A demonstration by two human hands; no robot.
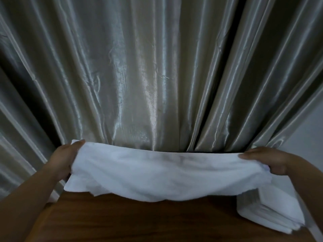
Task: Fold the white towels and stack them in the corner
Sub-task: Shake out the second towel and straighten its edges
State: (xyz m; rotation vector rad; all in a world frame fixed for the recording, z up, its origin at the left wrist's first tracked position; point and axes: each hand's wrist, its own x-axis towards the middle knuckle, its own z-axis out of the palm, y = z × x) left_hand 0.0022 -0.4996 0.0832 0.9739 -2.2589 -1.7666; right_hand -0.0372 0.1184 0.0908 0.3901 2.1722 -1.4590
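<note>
A white towel (162, 173) hangs stretched sideways above the wooden table (122, 222), sagging in the middle with its lower edge just over the tabletop. My left hand (65, 159) grips its left end, thumb on top. At the towel's right end, my right hand (267, 160) pinches the bunched cloth. A stack of folded white towels (272, 212) lies on the table's far right corner, partly hidden behind the held towel.
A shiny grey-green curtain (157, 75) hangs close behind the table and fills the upper view. A pale wall (309, 135) shows at the right edge. The table's left edge runs diagonally at lower left.
</note>
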